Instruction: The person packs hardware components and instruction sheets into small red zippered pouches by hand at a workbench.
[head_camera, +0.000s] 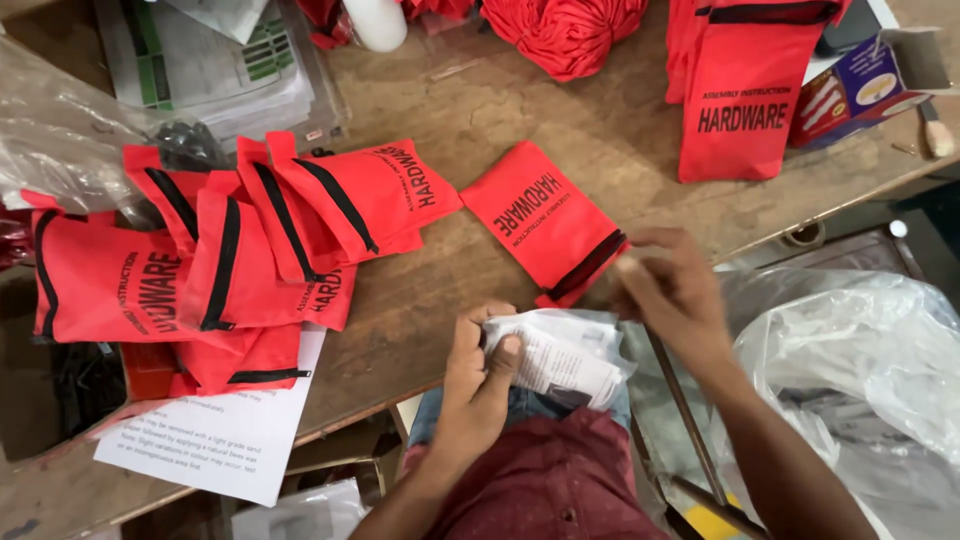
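The left hand grips a folded paper leaflet, thumb pressed on its top face and fingers curled beneath. The right hand is closed in a narrow pinch at the open, black-zippered end of a red pouch; the hand is blurred, so what lies between its fingertips cannot be told. The leaflet sits at the near edge of the wooden table, just above the person's lap, near the pouch's open end. The pouch lies flat on the table, tilted, with its zippered end toward the person. A pile of similar red pouches lies to the left, well apart. A printed sheet rests under that pile at the table edge. A clear plastic bag stands at the right, beside the right forearm.
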